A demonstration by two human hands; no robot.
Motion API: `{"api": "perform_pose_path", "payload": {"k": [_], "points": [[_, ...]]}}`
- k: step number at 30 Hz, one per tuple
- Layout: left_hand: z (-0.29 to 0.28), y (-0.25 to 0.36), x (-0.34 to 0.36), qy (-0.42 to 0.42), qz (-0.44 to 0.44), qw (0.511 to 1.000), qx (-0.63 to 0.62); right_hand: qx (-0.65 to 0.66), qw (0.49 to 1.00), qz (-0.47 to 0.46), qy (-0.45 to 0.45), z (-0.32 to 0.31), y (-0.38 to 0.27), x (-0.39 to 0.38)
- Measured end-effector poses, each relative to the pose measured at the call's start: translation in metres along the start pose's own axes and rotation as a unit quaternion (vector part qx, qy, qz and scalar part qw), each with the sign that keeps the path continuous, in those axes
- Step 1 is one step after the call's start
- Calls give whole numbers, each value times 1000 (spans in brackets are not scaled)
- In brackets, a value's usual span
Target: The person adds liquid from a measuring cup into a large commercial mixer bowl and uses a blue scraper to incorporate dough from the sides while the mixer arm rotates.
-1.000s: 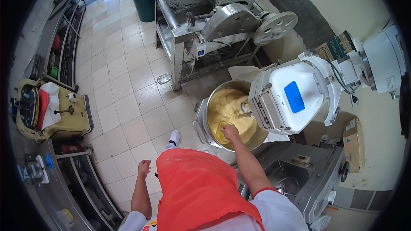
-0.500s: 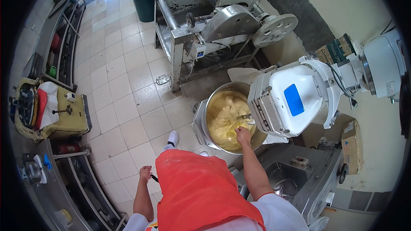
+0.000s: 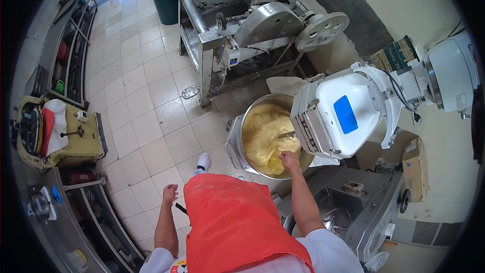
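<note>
Fingers of the right hand [image 3: 288,161] closed on a translucent yellow, plastic-looking piece [image 3: 274,165]; exact shape hard to make out. Piece sits inside a deep, round stainless-steel mixing bowl [image 3: 236,139], toward the near side, against a soft, pale-yellow, dough-like mass [image 3: 262,129]. Mass lies in folds and swirls across much of the bowl. Short grey metal mixing arm [image 3: 287,135] reaches into it from the right, just beyond the right hand. Boxy cream-white mixer head [image 3: 326,106] with a flat blue rectangle on top overhangs the bowl's right side. Curved metal handle [image 3: 232,156] on the bowl's outer left wall.

Left hand [image 3: 171,192] well apart from the bowl, above the pale square-tiled floor [image 3: 146,121]. Its fingers loosely bent, not made into a fist; nothing seen in them. Black strap end [image 3: 181,208] near it, at the edge of a bright red cloth apron [image 3: 227,217]. One white shoe [image 3: 203,162] on the tiles, between left hand and bowl.

Beyond the bowl: worn metal roller machine with a pale round wheel [image 3: 322,32] pierced by holes. Farther back, a dark-green lidded bin [image 3: 167,1].
</note>
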State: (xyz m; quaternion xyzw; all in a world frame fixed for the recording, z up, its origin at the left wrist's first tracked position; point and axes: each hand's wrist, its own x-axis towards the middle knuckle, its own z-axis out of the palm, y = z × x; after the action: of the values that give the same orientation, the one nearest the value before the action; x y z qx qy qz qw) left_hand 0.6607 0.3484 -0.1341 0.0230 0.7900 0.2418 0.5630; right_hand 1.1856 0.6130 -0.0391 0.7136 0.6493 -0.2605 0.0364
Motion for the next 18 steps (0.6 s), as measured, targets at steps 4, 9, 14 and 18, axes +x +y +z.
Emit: {"api": "perform_pose_path", "payload": {"k": [4, 9, 14, 18], "points": [[-3, 10, 1, 3, 13, 1000, 0, 4, 998, 7, 63, -9, -7, 3], [-5, -5, 5, 7, 8, 1000, 0, 21, 989, 63, 129, -10, -16, -19], [-1, -27, 3, -4, -15, 1000, -1, 42, 983, 39, 174, -6, -18, -47], [1, -34, -1, 4, -37, 999, 6, 61, 986, 2, 155, 1, -29, -65]]}}
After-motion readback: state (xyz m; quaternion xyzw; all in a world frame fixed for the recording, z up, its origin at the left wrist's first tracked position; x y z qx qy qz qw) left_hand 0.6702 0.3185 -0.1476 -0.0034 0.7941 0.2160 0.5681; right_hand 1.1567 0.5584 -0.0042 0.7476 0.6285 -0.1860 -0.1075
